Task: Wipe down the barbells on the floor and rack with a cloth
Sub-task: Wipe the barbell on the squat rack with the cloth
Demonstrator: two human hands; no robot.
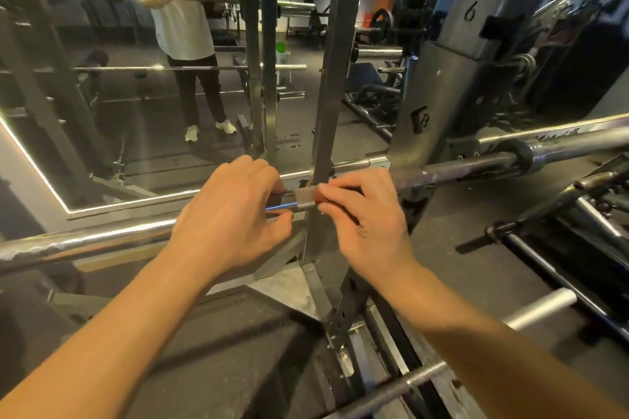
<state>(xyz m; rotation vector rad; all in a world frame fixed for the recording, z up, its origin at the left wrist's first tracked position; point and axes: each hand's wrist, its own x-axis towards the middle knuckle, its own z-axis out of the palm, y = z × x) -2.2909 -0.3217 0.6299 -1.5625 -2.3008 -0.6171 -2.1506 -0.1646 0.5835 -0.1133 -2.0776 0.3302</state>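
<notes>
GYM FLOOR: A person is gripping a barbell [85, 243] that is lying across the rack at approx. waist height, running from lower L to upper R in front of a wall mirror [102, 146]. The left hand [231, 214] is curling its fingers round the shaft, thumb underneath, likely to stop the bar rolling. The right hand [364, 218] is pinching the shaft just beside it, fingers over the top and thumb below, pressing on a small reddish-brown patch [313, 197] next to the knurled section [304, 200]. Whether that patch is the cloth or a mark on the bar is not clear; no other cloth is showing. The hands are sitting close together w/ only the knurling between them, right in front of the rack upright [328, 78], which suggests work on one short stretch at a time. Spare bars [541, 308] are waiting on the floor [476, 248] to the R, so the job looks far from done.
</notes>
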